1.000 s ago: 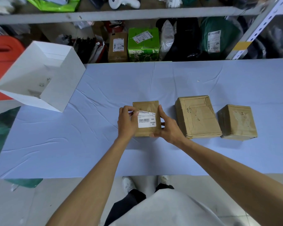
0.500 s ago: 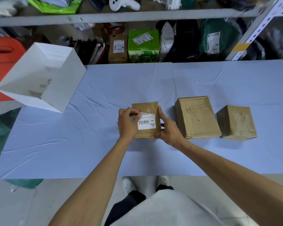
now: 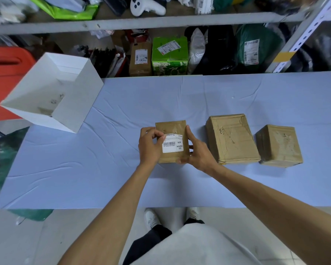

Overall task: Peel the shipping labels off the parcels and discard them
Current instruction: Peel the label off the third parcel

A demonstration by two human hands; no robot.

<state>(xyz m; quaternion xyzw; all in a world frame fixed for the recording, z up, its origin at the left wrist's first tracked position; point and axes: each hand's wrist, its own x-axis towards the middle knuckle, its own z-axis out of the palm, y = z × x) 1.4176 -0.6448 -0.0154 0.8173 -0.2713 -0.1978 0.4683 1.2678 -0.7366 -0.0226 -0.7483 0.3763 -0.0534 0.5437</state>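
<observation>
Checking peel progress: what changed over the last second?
Left hand has pinched the label's top-left corner and begun lifting it, toward the right. Right hand still steadies the parcel. Other two boxes and the white bin unchanged.

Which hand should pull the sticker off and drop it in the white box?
Probably the left hand: it already pinches the label corner and is nearer the white box. The right hand steadies the parcel.

Three brown parcels (image 3: 171,131) (image 3: 231,138) (image 3: 278,146) on the table, one white label (image 3: 172,144) among them, one white box (image 3: 52,92) at the corner, and two hands (image 3: 149,148) (image 3: 198,152) at work.
</observation>
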